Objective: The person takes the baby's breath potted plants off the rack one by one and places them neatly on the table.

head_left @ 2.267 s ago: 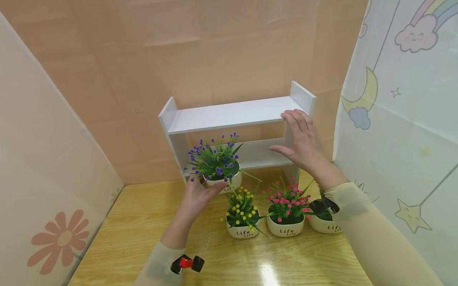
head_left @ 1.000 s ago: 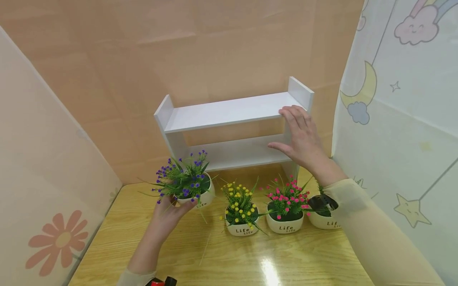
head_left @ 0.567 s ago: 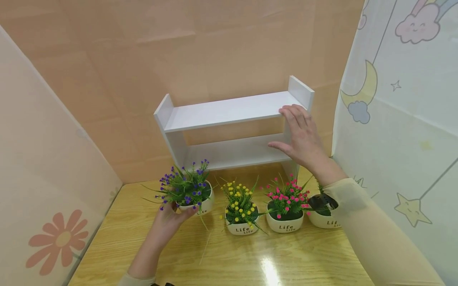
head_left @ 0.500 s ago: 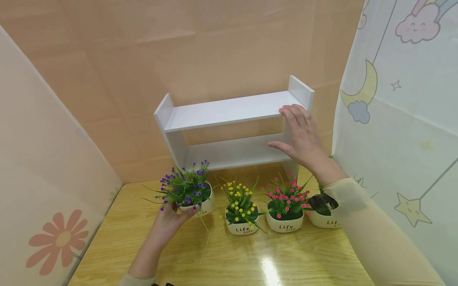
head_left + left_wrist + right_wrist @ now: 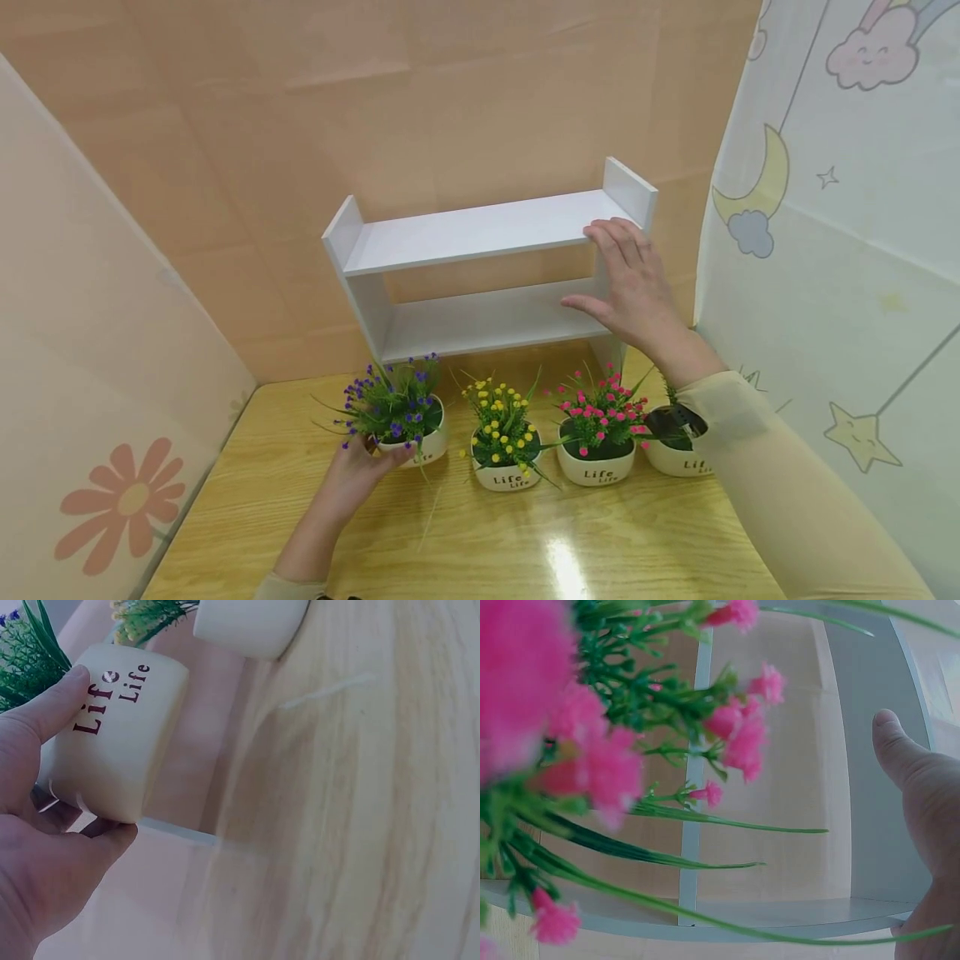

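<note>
My left hand [image 5: 351, 482] grips a white flowerpot [image 5: 433, 447] of purple flowers by its left side. The left wrist view shows the thumb across the front of this pot [image 5: 127, 739], beside the "Life" lettering, and fingers curled round the other side. It is upright in front of the shelf's left end; whether its base touches the table I cannot tell. My right hand [image 5: 636, 287] rests on the front edge of the upper board of a white two-tier shelf [image 5: 480, 236], near the right end, with straight fingers and the thumb held out.
To the right of the held pot stand a yellow-flowered pot [image 5: 507, 478], a pink-flowered pot [image 5: 597, 472] and another potted plant [image 5: 678, 461], partly hidden by the right forearm. The wooden table [image 5: 480, 550] is bounded by an orange backdrop [image 5: 480, 100] and patterned side sheets.
My left hand has carried the purple-flowered pot from in front of the lower shelf leftward and down, to the left end of the row of pots. My right hand has stayed on the shelf.
</note>
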{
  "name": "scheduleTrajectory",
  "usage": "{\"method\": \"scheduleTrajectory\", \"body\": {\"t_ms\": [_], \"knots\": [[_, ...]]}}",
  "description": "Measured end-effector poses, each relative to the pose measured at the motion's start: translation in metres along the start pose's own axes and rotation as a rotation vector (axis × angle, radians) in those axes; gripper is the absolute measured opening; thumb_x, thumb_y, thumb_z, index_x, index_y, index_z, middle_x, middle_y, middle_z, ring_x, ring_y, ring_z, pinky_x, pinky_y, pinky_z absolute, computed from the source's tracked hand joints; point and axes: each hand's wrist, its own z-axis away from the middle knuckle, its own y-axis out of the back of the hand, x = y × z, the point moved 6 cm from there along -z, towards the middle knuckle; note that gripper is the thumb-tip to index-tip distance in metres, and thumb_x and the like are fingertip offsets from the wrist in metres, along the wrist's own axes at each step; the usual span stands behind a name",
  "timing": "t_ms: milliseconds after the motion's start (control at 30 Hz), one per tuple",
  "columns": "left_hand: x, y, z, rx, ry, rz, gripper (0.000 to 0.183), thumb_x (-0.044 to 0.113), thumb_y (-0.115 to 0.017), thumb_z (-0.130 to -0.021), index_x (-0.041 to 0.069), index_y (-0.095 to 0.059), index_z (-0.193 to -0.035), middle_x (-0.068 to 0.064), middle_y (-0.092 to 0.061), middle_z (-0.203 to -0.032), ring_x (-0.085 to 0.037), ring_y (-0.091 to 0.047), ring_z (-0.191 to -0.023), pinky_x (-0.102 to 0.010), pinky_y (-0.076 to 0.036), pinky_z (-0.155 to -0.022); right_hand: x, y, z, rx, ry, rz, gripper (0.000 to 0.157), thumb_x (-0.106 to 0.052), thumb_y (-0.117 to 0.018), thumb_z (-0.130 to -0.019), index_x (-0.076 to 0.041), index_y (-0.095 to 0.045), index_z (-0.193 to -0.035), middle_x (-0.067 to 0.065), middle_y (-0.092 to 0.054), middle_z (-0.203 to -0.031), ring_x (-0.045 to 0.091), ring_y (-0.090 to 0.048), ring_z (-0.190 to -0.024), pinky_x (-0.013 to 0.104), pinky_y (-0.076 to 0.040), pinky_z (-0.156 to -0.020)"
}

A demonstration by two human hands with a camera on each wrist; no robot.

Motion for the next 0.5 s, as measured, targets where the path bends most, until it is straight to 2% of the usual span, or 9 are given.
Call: {"method": "scheduleTrajectory", "body": {"t_ms": [300,500], "knots": [[-0.012,-0.001,0.0,-0.031,-0.002,0.01,0.091,0.049,-0.091,-0.09,0.021,-0.047,-0.164,-0.02,-0.053,-0.163,-0.049,-0.046,-0.152,-0.069,-0.042,-0.119,0.001,-0.001,-0.001,-0.005,-0.007,0.006,0.107,-0.034,-0.101,-0.081,-0.001,-0.039,-0.161,0.021,-0.037,-0.165,0.042,-0.024,-0.159,0.058,-0.021,-0.132],[-0.021,-0.005,-0.002,-0.048,0.005,-0.006,0.093,0.049,-0.091,-0.089,0.015,-0.047,-0.163,-0.021,-0.054,-0.163,-0.049,-0.046,-0.152,-0.068,-0.04,-0.121,0.0,0.0,0.0,-0.011,-0.013,0.007,0.106,-0.033,-0.101,-0.082,-0.001,-0.038,-0.162,0.021,-0.037,-0.165,0.042,-0.024,-0.159,0.057,-0.019,-0.133]]}}
